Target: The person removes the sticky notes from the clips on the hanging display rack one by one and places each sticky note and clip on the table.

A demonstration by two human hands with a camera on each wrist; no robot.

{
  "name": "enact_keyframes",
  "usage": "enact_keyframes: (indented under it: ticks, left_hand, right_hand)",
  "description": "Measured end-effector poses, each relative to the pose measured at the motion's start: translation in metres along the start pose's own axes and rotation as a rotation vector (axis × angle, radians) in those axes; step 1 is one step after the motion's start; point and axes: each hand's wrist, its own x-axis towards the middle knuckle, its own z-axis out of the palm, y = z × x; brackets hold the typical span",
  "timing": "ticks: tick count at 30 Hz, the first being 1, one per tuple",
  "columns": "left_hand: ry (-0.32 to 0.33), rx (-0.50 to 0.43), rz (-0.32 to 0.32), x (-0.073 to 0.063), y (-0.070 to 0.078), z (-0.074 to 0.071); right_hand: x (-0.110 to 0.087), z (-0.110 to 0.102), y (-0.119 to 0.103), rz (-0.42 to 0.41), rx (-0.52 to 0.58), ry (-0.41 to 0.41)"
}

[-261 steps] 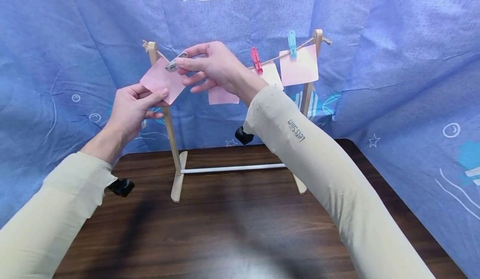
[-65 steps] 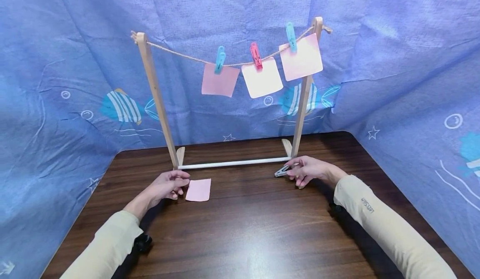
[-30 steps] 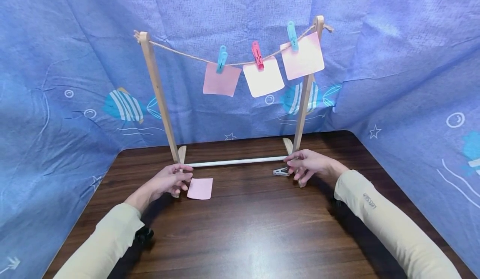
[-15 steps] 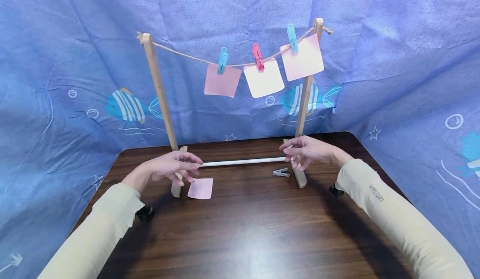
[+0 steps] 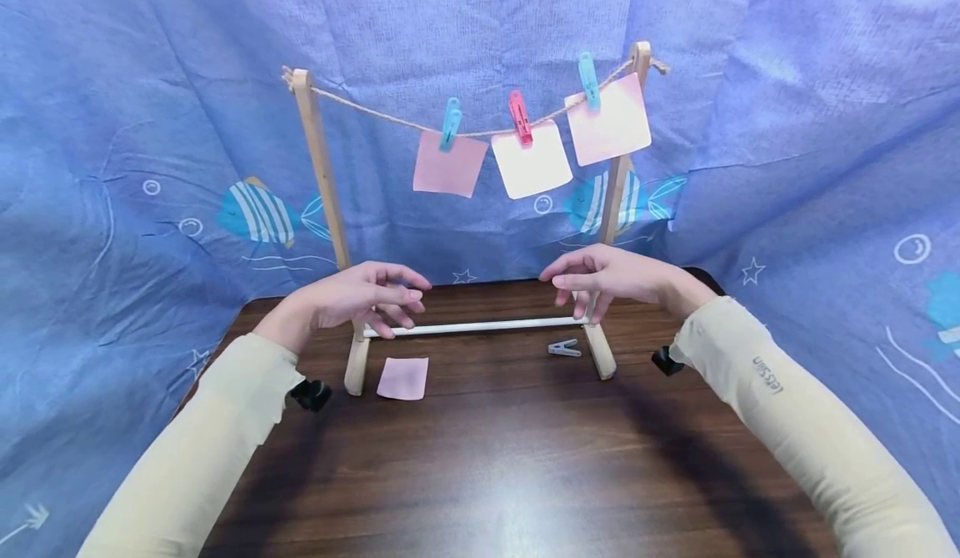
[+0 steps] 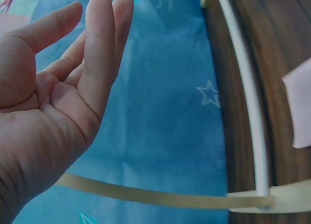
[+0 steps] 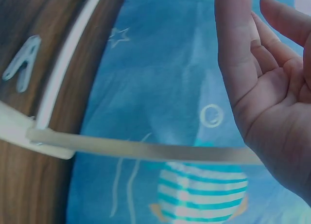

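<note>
My left hand (image 5: pixel 367 298) is raised in front of the rack's left post, its fingers loosely bent around nothing. Below it a pink paper square (image 5: pixel 403 379) lies flat on the table. In front of the right post hovers my right hand (image 5: pixel 615 279), also holding nothing. A grey clothespin (image 5: pixel 564 348) lies on the table beneath that hand, near the post's foot. From the twine hang a darker pink square (image 5: pixel 448 166) under a blue clothespin (image 5: pixel 451 124), a whitish square (image 5: pixel 532 162) under a red clothespin (image 5: pixel 520 116), and a light pink square (image 5: pixel 611 124) under another blue clothespin (image 5: pixel 588 81).
The wooden rack has a left post (image 5: pixel 322 166), a right post (image 5: pixel 617 191) and a white crossbar (image 5: pixel 480 325) low down. Its twine (image 5: pixel 367 109) sags between the post tops. A blue fish-print cloth (image 5: pixel 480 32) closes off the back and sides of the dark wooden table (image 5: pixel 480 458).
Both hands have risen from the table, leaving the pink paper square and the grey clothespin lying there. Earlier, the left hand held a pink square at the twine and the right hand a grey clothespin.
</note>
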Motion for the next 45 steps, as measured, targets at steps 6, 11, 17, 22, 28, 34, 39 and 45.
enact_keyframes:
  ticks: [6,11,17,22,28,34,39,45]
  left_hand:
    - [0.043,-0.055,0.040,0.002,0.023,0.001]
    - [0.085,-0.106,0.067,0.004,0.039,-0.001]
    - [0.180,-0.219,0.133,0.007,0.050,-0.002]
    - [0.410,-0.307,0.251,0.013,0.059,0.000]
    - [0.524,-0.395,0.354,0.016,0.068,0.003]
    - [0.563,-0.456,0.401,0.017,0.080,0.005]
    - [0.534,-0.455,0.387,0.018,0.086,0.002]
    - [0.473,-0.399,0.344,0.015,0.092,-0.002]
  right_hand:
    - [-0.002,0.003,-0.029,-0.037,0.011,-0.020]
    - [-0.001,0.006,-0.053,-0.086,-0.042,-0.024]
    - [0.000,0.006,-0.077,-0.159,-0.072,-0.010]
    - [-0.006,0.003,-0.096,-0.278,0.019,0.034]
    - [-0.009,0.001,-0.113,-0.424,0.114,0.046]
    - [-0.005,-0.001,-0.130,-0.494,0.189,0.090]
    - [0.003,-0.002,-0.144,-0.469,0.224,0.208]
    - [0.014,-0.002,-0.155,-0.468,0.240,0.264]
